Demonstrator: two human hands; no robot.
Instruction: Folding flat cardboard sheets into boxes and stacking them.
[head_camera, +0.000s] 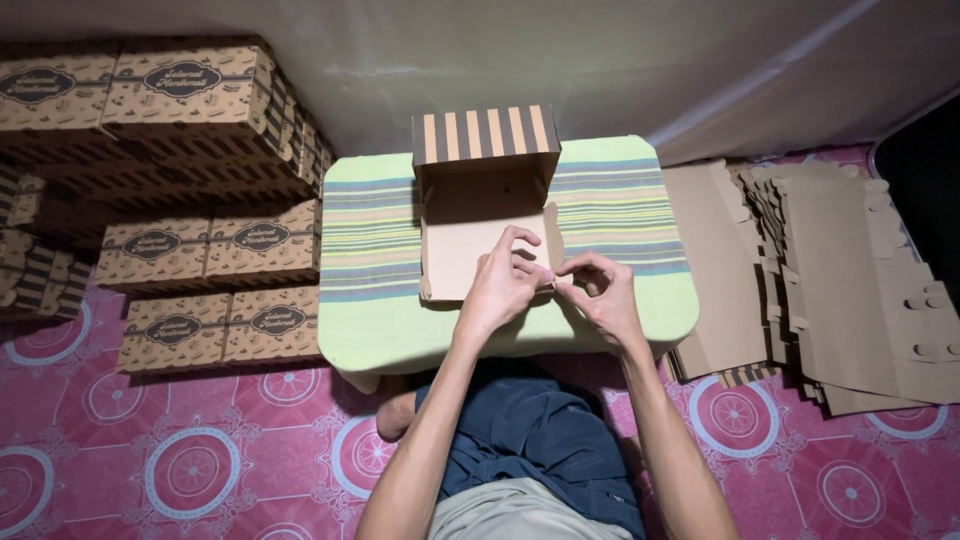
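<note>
Pink patterned floor mat against a pale wall, bearing a low cushion-like pad in green cloth with coloured stripes. On the pad's middle stands a half-folded brown cardboard box, its striped lid flap raised on the wall side. At the box's near right corner, the left hand and right hand meet, fingers curled and pinching a small cardboard tab between fingertips. Left of the pad: stacked finished brown printed boxes. Right of the pad: a pile of flat unfolded cardboard blanks lying on the mat.
</note>
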